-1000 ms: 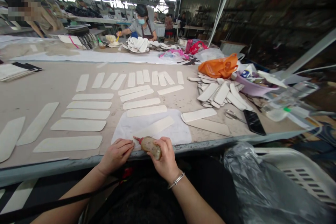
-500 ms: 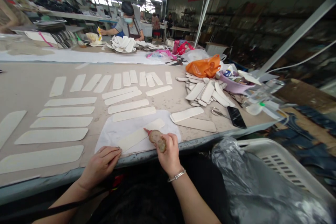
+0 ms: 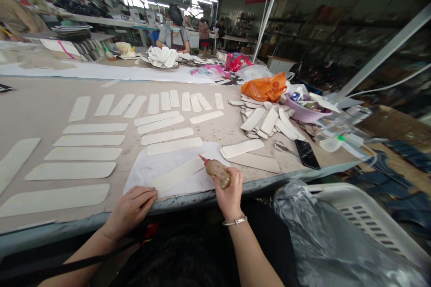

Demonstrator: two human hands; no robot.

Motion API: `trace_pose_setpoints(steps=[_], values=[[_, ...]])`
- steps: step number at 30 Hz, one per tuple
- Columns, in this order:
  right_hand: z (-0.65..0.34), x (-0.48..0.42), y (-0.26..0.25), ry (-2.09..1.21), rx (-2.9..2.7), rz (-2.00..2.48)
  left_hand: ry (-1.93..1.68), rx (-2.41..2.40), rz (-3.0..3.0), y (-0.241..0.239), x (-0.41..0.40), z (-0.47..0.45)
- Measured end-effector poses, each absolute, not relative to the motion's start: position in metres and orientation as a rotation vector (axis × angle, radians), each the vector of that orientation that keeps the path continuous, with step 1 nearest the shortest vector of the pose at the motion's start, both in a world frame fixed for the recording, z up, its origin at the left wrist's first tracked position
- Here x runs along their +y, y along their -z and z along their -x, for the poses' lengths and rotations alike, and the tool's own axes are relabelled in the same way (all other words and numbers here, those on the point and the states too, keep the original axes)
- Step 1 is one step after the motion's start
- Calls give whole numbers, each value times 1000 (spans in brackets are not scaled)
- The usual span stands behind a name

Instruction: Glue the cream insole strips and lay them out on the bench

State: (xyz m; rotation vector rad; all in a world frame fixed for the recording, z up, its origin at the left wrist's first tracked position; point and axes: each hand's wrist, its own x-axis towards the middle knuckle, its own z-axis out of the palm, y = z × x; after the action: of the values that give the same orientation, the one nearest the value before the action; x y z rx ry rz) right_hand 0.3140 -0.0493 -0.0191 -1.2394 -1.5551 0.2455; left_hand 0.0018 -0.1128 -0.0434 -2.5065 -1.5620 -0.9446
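Note:
My right hand (image 3: 229,190) is wrapped round a brownish squeeze glue bottle (image 3: 218,174) with a red nozzle. The nozzle tip points left, over the far end of a long cream strip (image 3: 178,174). That strip lies slantwise on a white sheet (image 3: 141,168) at the table's near edge. At the strip's near left end, my left hand (image 3: 136,204) has its fingers closed together at the corner, pinching or pressing it; the fingertips are partly hidden. Beyond the sheet lie more cream strips (image 3: 173,145), in rows.
To the right are a heap of white padded strips (image 3: 261,119), scissors (image 3: 284,147), a black phone (image 3: 307,154), an orange bag (image 3: 264,88) and a purple basin (image 3: 305,110). A crate (image 3: 363,215) with grey plastic stands beside me. A co-worker (image 3: 174,36) sits across the table.
My right hand has moved right with the glue bottle, along the strip toward its far end. My left hand has stayed at the near corner. The co-worker's raised arm has come down.

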Motion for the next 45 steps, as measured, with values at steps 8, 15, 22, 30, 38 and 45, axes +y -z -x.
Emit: trace_pose_setpoints(steps=[8,15,22,30,38,45], values=[[-271,-86,10,-623,-1712,973,963,-1584,2484,39,-113,-5],[-261,-92,13,-707,-1778,939,961,-1583,2490,37,-113,-7],[-276,-102,8,-744,-1814,943,934,-1585,2473,38,-113,-7],[-303,-95,8,-612,-1763,1065,944,-1607,2449,39,-112,-6],[-335,-66,19,-283,-1669,1270,947,-1605,2448,44,-111,-3],[-339,-51,27,-65,-1613,1300,934,-1622,2445,45,-110,-2]])
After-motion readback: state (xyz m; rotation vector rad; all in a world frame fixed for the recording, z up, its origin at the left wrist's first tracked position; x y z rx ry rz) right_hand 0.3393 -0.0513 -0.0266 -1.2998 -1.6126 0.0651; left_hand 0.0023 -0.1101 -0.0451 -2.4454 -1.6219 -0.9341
